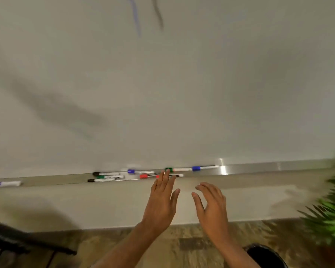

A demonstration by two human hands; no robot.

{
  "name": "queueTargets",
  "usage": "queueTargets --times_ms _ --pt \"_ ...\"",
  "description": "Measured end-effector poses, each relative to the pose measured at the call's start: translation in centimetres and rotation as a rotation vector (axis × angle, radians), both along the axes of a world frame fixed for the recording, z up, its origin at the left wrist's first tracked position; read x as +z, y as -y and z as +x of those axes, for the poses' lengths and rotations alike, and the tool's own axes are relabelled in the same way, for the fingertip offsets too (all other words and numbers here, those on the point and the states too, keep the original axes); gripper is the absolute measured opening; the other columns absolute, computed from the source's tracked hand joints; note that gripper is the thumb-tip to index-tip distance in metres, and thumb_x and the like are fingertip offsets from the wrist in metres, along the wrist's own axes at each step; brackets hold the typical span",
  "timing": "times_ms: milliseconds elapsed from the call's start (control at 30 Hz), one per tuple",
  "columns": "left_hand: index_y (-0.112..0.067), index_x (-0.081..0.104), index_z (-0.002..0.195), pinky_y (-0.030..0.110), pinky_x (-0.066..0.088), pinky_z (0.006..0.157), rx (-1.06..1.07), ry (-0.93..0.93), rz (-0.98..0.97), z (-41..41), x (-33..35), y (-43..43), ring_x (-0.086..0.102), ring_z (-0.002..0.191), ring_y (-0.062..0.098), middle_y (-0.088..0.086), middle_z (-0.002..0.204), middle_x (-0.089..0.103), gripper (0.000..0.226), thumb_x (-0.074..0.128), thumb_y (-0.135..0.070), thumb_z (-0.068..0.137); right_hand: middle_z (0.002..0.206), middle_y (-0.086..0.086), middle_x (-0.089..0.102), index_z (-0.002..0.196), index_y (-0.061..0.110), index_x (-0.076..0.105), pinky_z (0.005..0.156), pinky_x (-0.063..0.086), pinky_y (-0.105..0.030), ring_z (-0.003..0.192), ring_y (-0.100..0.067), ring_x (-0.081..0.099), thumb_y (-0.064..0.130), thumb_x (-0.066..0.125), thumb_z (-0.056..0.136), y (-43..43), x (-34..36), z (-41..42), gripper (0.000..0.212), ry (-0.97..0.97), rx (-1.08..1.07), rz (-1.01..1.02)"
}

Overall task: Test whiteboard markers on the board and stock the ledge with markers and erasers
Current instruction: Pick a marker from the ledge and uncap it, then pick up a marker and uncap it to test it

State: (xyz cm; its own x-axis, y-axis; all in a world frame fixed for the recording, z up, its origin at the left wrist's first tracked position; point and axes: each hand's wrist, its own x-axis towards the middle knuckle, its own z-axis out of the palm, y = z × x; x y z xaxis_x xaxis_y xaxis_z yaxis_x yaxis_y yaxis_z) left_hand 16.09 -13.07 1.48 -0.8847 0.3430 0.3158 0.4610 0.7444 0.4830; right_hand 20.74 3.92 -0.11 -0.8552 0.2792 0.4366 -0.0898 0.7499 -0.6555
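A white board [182, 84] fills the view, with a blue stroke [134, 14] and a dark stroke [158, 13] near its top. Along its foot runs a metal ledge [259, 168] holding several markers: black-capped [104, 173], green [170, 169], blue-capped [196, 168] and red-capped [144, 176]. A purple-ended marker [5, 183] lies apart at the far left. My left hand [161, 200] is open, its straight fingertips over the markers at mid-ledge. My right hand [211, 207] hovers just below the ledge, fingers relaxed, holding nothing.
A green plant [331, 213] stands at the right edge. Dark furniture [17, 242] sits at the lower left, and a dark round object [265, 256] lies on the patterned floor [182, 242] below my right arm. The view is motion-blurred.
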Motion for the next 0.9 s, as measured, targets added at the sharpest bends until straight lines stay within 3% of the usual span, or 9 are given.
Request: queueTargets --times_ms 233,400,567,667,900 --pt "-0.025 0.028 0.157 0.03 0.007 0.125 0.126 0.045 -0.022 -6.9 -0.5 17.2 0.0 0.156 0.012 -0.007 0.166 0.008 0.065 0.011 -0.056 0.102 0.123 0.008 0.065 0.117 0.022 0.069 0.102 0.036 -0.027 0.121 -0.01 0.053 0.028 0.068 0.093 15.1 2.0 -7.7 0.024 -0.027 0.119 0.056" --pt "-0.019 0.029 0.157 0.03 0.005 0.122 0.235 0.159 -0.055 -10.9 -3.2 26.5 0.007 0.156 0.019 0.001 0.167 0.014 0.078 0.0 -0.059 0.097 0.121 0.005 0.066 0.117 0.019 0.069 0.103 0.043 -0.029 0.117 -0.012 0.056 0.023 0.07 0.092 22.9 1.1 -12.7 0.026 0.019 0.213 0.09" --pt "-0.018 0.03 0.157 0.032 0.01 0.124 0.356 0.317 -0.008 -13.7 -5.8 31.2 0.015 0.156 0.021 0.004 0.166 0.024 0.049 0.03 -0.032 0.11 0.119 0.005 0.069 0.118 0.02 0.07 0.098 0.043 -0.024 0.112 -0.015 0.061 0.02 0.068 0.093 27.2 -1.4 -16.6 0.025 0.17 0.295 0.13" --pt "-0.017 0.031 0.156 0.034 0.012 0.124 0.381 0.356 0.012 -15.4 -7.1 32.8 0.015 0.156 0.021 0.005 0.166 0.025 0.048 0.031 -0.03 0.11 0.117 0.005 0.069 0.119 0.022 0.069 0.094 0.045 -0.021 0.109 -0.013 0.062 0.019 0.066 0.094 28.7 -3.1 -18.7 0.024 0.252 0.34 0.133" --pt "-0.019 0.038 0.153 0.034 0.017 0.123 0.398 0.379 0.017 -18.7 -9.0 34.5 0.025 0.152 0.022 0.004 0.162 0.035 0.045 0.041 -0.025 0.108 0.132 0.004 0.063 0.131 0.023 0.062 0.107 0.04 -0.025 0.123 -0.012 0.054 0.02 0.058 0.099 32.6 -7.0 -23.3 0.033 0.364 0.427 0.189"
